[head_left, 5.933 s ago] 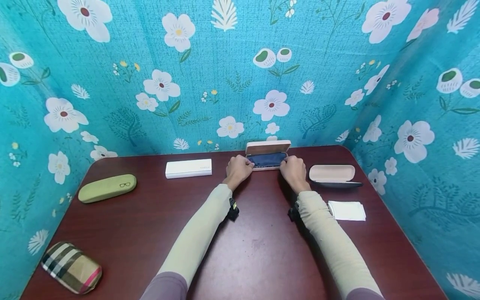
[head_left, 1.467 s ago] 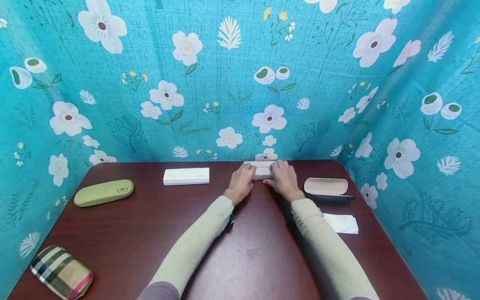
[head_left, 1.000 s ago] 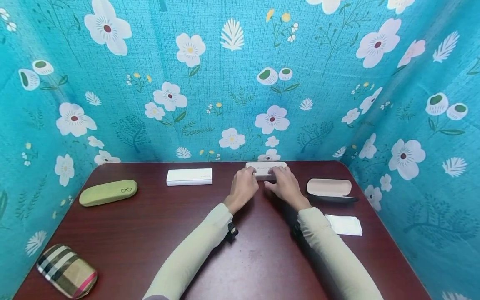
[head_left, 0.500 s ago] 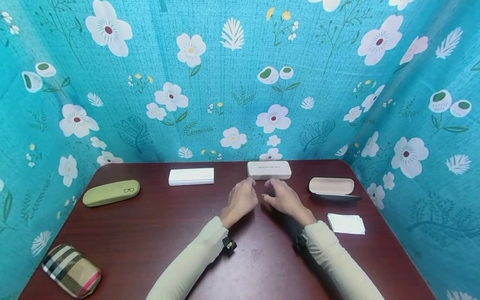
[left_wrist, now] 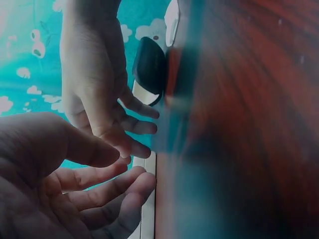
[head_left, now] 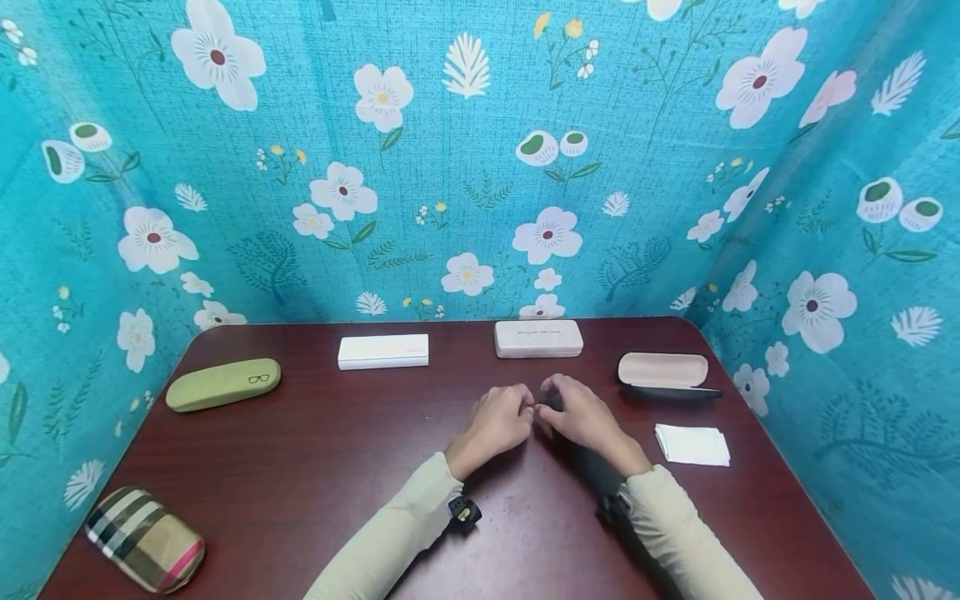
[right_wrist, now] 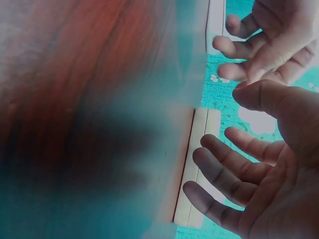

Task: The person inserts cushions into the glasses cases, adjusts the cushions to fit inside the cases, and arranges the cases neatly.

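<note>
A pale eyeglass case (head_left: 538,339), lid down, lies at the table's far edge. Nearer to me, the left hand (head_left: 501,421) and the right hand (head_left: 581,414) hover close together, apart from the case. Nothing sits between the fingers of either hand. In the left wrist view the left hand (left_wrist: 75,184) has its fingers loosely bent, with the other hand beyond it. The right wrist view gives the right hand (right_wrist: 269,169) with relaxed, spread fingers and the pale case (right_wrist: 197,169) behind them.
On the right stand an open dark eyeglass case (head_left: 663,373) with a pale lining and a folded white cloth (head_left: 692,445). To the left lie a white box (head_left: 383,352), a green eyeglass case (head_left: 223,384) and a plaid case (head_left: 145,539). A floral curtain (head_left: 420,150) hangs behind the table.
The pale case, earlier open with dark blue cloth inside, is now closed. Both hands have let go of it and drawn back toward me.
</note>
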Tool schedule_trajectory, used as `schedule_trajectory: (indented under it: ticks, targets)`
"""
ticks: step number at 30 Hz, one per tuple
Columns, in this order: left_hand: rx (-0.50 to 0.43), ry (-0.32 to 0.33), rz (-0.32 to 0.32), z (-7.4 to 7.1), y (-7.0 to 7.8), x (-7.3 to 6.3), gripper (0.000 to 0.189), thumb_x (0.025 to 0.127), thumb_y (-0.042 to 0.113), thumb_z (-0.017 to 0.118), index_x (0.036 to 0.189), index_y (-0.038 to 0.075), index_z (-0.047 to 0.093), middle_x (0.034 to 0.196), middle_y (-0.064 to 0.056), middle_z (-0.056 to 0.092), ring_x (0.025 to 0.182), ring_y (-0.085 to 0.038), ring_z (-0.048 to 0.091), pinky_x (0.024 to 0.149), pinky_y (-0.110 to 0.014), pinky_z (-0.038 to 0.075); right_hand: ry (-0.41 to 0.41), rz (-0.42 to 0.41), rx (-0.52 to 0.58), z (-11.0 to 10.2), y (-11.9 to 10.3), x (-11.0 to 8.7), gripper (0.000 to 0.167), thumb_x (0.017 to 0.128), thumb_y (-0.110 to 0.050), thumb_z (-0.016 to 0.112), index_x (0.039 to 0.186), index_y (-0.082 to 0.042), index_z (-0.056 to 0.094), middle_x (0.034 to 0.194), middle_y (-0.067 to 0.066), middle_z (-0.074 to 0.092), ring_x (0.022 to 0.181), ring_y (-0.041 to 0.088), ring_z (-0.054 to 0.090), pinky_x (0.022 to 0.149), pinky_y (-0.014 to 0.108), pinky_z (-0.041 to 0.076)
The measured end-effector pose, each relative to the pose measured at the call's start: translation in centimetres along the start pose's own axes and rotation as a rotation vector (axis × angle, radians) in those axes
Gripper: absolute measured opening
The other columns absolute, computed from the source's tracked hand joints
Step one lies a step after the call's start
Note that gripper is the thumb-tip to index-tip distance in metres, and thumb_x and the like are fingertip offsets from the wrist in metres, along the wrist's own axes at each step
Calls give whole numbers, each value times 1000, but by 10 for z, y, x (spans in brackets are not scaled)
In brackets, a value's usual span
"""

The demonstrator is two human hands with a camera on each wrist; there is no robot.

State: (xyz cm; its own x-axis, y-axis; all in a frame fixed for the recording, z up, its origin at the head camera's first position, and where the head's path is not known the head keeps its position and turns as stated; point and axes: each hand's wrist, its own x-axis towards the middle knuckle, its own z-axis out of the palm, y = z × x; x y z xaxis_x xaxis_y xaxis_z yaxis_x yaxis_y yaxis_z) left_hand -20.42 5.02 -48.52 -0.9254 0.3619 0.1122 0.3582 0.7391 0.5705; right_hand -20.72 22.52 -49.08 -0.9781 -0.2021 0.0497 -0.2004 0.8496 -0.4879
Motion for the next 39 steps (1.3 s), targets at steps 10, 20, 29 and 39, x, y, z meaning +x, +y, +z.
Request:
schedule_trajectory:
  ticks: [10, 20, 29, 39]
  targets:
    - [-12, -68, 58, 17, 9, -12, 6, 89, 16, 67, 89, 17, 73, 82, 5, 73, 79, -17, 70, 68, -33, 53, 41, 49, 35, -8, 10, -23, 25, 92, -19, 72, 112, -7, 65, 107, 9, 70, 96, 25, 70, 81, 47, 56]
    - [-38, -110, 84, 26, 20, -13, 6, 90, 18, 67, 86, 18, 72, 74, 8, 67, 74, -13, 66, 69, -30, 52, 51, 63, 45, -18, 21, -39, 23, 93, -18, 70, 111, -5, 66, 103, 10, 72, 94, 26, 72, 81, 48, 55]
    - [-70, -165, 97, 31, 33, -5, 9, 91, 20, 66, 84, 20, 72, 72, 12, 65, 70, -7, 61, 66, -24, 48, 75, 78, 35, -32, 28, -46, 23, 94, -18, 70, 112, -5, 66, 100, 11, 73, 92, 26, 70, 80, 48, 55]
    - [-72, -237, 121, 41, 49, 1, 12, 92, 21, 66, 83, 19, 72, 64, 13, 59, 66, -7, 58, 66, -23, 47, 104, 132, 46, -44, 47, -62, 26, 94, -19, 70, 113, -3, 64, 100, 12, 73, 88, 25, 66, 80, 45, 52]
